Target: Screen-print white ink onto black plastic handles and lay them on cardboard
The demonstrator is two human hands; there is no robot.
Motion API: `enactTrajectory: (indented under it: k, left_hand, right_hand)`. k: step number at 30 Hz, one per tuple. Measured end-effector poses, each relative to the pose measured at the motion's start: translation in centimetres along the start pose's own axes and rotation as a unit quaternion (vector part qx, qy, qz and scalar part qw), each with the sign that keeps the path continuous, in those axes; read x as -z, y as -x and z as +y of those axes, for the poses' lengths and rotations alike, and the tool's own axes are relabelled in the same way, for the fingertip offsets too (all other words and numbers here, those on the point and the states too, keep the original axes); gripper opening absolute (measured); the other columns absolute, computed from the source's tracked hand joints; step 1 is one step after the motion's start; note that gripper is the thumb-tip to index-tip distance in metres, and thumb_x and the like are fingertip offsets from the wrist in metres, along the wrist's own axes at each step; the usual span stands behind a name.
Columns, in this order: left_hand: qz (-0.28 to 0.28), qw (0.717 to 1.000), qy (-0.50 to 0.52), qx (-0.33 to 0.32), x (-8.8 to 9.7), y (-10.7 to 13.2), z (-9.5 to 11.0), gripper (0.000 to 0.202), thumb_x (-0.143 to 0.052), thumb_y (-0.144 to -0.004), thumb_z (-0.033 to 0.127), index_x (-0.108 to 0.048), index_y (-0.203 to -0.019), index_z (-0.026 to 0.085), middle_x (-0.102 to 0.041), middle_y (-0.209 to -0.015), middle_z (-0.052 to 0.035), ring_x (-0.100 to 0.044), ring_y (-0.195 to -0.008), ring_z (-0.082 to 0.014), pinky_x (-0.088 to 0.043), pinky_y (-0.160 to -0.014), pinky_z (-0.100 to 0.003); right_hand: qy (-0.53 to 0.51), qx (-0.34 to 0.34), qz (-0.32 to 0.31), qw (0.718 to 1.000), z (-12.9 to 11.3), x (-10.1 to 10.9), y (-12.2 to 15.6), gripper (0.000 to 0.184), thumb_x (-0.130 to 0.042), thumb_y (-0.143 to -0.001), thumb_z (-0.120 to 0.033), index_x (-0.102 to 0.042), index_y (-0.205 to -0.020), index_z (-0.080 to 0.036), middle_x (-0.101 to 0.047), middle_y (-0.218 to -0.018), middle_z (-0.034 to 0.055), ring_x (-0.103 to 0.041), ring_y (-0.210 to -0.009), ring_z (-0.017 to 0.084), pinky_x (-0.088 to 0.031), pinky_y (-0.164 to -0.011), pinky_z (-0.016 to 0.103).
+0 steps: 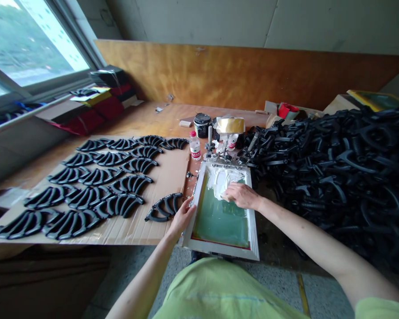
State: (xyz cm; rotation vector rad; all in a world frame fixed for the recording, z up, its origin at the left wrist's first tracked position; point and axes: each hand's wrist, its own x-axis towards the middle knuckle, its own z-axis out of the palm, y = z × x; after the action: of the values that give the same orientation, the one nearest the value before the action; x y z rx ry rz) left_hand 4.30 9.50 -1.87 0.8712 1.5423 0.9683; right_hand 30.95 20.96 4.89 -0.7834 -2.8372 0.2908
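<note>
A framed printing screen (pixel 254 248) with green mesh lies flat in front of me, white ink smeared over its far end (pixel 221 179). My right hand (pixel 242 195) is closed over a small tool I cannot fully see, pressed on the mesh near the white ink. My left hand (pixel 183 215) rests against the screen's left frame edge, fingers curled on it. A black curved plastic part (pixel 164 207) lies just left of that hand on the cardboard.
Rows of several black curved parts (pixel 96 177) cover a cardboard sheet (pixel 168 175) to the left. A big heap of black parts (pixel 339 164) fills the right. A small bottle (pixel 195 145), black tub (pixel 202 124) and tape roll (pixel 231 125) stand behind the screen.
</note>
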Motion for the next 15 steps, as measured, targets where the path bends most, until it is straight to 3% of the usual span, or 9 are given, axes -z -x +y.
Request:
enactTrajectory:
  k: [5, 9, 11, 13, 15]
  left_hand:
    - [-0.032, 0.999, 0.025, 0.003, 0.0, 0.1, 0.4, 0.070, -0.064, -0.074, 0.054, -0.048, -0.133, 0.019, -0.070, -0.083, -0.0034, -0.064, -0.068, -0.0167, -0.049, -0.059, -0.024]
    - [-0.036, 0.999, 0.039, 0.008, -0.1, 0.3, 0.9, 0.069, -0.066, -0.074, 0.053, -0.048, -0.132, 0.020, -0.069, -0.081, -0.0026, -0.063, -0.066, -0.0158, -0.048, -0.057, -0.023]
    - [-0.039, 0.998, 0.043, 0.010, -0.1, 0.4, 1.2, 0.069, -0.066, -0.073, 0.053, -0.048, -0.131, 0.019, -0.069, -0.081, -0.0026, -0.063, -0.066, -0.0158, -0.048, -0.057, -0.023]
    - [-0.046, 0.998, 0.049, 0.014, 0.1, 0.6, 1.7, 0.071, -0.066, -0.073, 0.052, -0.046, -0.133, 0.019, -0.069, -0.081, -0.0029, -0.063, -0.065, -0.0156, -0.048, -0.057, -0.023]
    - [-0.057, 0.997, 0.044, 0.014, 0.4, 1.0, 2.9, 0.075, -0.067, -0.073, 0.052, -0.044, -0.136, 0.019, -0.069, -0.080, -0.0026, -0.063, -0.063, -0.0156, -0.046, -0.054, -0.023]
  right_hand:
    - [0.005, -0.070, 0.095, 0.993, 0.0, -1.2, -0.5, 0.017, -0.052, -0.079, -0.006, -0.064, -0.086, -0.016, -0.064, -0.086, 0.0071, -0.055, -0.090, 0.021, -0.044, -0.076, 0.030]
    - [-0.009, -0.014, 0.105, 0.994, -1.3, -2.6, 1.3, 0.025, -0.049, -0.080, -0.006, -0.065, -0.098, -0.016, -0.065, -0.096, 0.0088, -0.054, -0.100, 0.022, -0.044, -0.086, 0.034]
    - [-0.024, -0.020, 0.090, 0.995, -1.2, -2.0, 1.3, 0.019, -0.052, -0.084, -0.013, -0.066, -0.096, -0.018, -0.066, -0.091, 0.0068, -0.057, -0.093, 0.020, -0.045, -0.084, 0.032]
    - [-0.031, -0.070, 0.090, 0.993, -0.4, -0.8, -0.1, 0.017, -0.056, -0.086, -0.022, -0.066, -0.100, -0.021, -0.067, -0.091, 0.0044, -0.059, -0.087, 0.019, -0.045, -0.080, 0.030]
    - [-0.023, -0.147, 0.106, 0.983, 1.0, 0.8, -2.3, 0.031, -0.061, -0.085, -0.028, -0.061, -0.116, -0.026, -0.067, -0.099, 0.0032, -0.061, -0.088, 0.018, -0.046, -0.078, 0.029]
